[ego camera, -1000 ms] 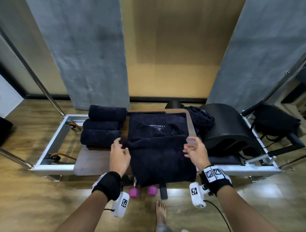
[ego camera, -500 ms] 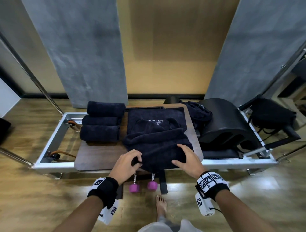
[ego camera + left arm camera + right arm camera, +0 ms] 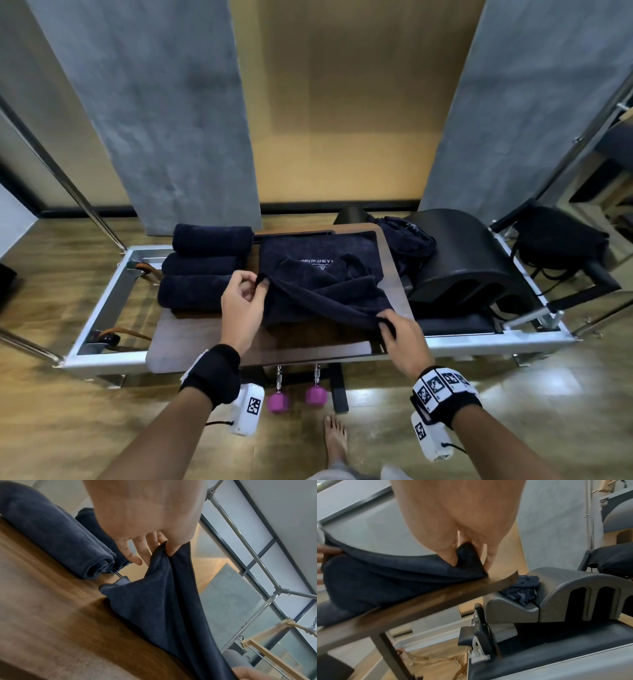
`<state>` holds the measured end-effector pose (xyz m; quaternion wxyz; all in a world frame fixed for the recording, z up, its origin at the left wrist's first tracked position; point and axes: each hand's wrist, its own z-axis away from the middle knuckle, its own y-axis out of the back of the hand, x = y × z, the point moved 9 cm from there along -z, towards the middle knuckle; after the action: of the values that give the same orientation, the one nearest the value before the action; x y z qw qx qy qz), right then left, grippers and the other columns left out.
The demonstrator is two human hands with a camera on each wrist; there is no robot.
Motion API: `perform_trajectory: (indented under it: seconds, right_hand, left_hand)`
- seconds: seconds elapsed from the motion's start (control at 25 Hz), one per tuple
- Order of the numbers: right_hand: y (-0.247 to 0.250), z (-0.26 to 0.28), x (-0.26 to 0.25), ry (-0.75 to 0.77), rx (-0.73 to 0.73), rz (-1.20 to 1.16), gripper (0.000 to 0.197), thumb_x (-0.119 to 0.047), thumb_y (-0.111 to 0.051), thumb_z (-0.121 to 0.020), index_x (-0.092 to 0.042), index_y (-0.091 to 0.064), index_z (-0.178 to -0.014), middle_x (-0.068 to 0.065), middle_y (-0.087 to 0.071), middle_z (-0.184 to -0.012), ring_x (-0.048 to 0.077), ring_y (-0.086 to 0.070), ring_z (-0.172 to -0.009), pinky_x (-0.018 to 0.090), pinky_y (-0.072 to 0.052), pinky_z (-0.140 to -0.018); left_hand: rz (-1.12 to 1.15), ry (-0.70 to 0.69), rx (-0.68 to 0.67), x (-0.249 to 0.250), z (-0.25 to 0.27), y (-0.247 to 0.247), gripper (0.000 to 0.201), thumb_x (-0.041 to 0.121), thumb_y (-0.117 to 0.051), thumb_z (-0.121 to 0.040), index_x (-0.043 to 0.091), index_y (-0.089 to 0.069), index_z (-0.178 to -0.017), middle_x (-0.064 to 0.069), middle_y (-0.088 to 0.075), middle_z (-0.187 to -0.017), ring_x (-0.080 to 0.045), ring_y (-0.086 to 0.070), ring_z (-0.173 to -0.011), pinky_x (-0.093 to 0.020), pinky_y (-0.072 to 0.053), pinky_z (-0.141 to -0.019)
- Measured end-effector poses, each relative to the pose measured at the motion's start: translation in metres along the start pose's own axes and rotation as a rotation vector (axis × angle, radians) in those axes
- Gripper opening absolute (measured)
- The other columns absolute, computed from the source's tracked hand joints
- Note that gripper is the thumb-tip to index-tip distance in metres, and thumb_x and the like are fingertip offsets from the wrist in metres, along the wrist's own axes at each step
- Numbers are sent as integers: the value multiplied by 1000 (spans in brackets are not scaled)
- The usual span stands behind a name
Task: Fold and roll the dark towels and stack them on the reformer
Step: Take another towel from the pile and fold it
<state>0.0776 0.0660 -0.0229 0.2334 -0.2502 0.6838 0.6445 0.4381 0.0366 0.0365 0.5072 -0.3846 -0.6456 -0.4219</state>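
Observation:
A dark navy towel (image 3: 322, 291) lies rumpled on the brown board (image 3: 212, 335) over the reformer frame (image 3: 102, 301). My left hand (image 3: 251, 286) pinches its left corner, thumb against fingers (image 3: 169, 547), lifting the cloth (image 3: 154, 601) off the wood. My right hand (image 3: 388, 325) pinches the near right corner (image 3: 467, 557) just above the board's edge (image 3: 419, 601). The edge hangs stretched between both hands. Three rolled dark towels (image 3: 202, 263) sit stacked at the board's left; the nearest roll (image 3: 51, 534) shows in the left wrist view.
A black arc barrel (image 3: 459, 260) stands right of the board, with another crumpled dark cloth (image 3: 407, 240) beside it. Two pink dumbbells (image 3: 296, 399) hang under the front rail. My bare foot (image 3: 337, 442) is on the wooden floor. Metal poles (image 3: 68, 192) flank the frame.
The hands left the towel's front fold and moved apart to its corners. Both now pinch the near edge and lift it; the towel has shifted back onto the board.

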Motion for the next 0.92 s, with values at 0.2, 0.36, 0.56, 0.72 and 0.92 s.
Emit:
perform_trajectory:
  seconds: [0.2,0.36,0.56,0.72,0.92]
  right_hand:
    - [64,-53,-1,8,181,-231,13,-3,-70,-95,-14,-75,-101,1,-76,-92,16,-71,-88,37,-58,-85]
    - [108,-124,-7,-5,269,-361,15,-6,-76,-91,-21,-75,-91,-9,-76,-90,3,-71,-85,25,-56,-82]
    - [111,-212,-6,-37,241,-329,8,-10,-78,-91,-17,-78,-90,-6,-76,-91,18,-73,-96,36,-56,-93]
    - [74,-269,5,-82,107,-287,11,-10,-79,-90,-20,-77,-86,-4,-77,-88,16,-72,-95,35,-56,-95]
    - [25,-298,30,-168,3,-155,17,-19,-84,-87,-30,-75,-77,-7,-67,-72,13,-63,-76,30,-49,-77]
  left_hand:
    - [-92,-15,94,-1,-30,-3,18,20,-72,-99,34,-61,-98,4,-70,-92,-10,-67,-85,-40,-58,-84]
    - [-304,-114,81,14,-64,-28,14,26,-67,-103,26,-69,-117,6,-70,-98,-16,-68,-99,-35,-54,-88]
    - [-447,-58,195,19,-112,-56,14,25,-53,-108,13,-58,-114,-7,-69,-91,-37,-66,-90,-43,-49,-76]
    - [-678,83,177,9,-142,-86,34,6,-48,-102,19,-54,-133,-13,-66,-114,-43,-64,-91,-42,-42,-74]
    - [-919,143,3,-18,-157,-118,43,0,-54,-95,22,-54,-132,-8,-50,-122,-31,-57,-73,-43,-45,-66]
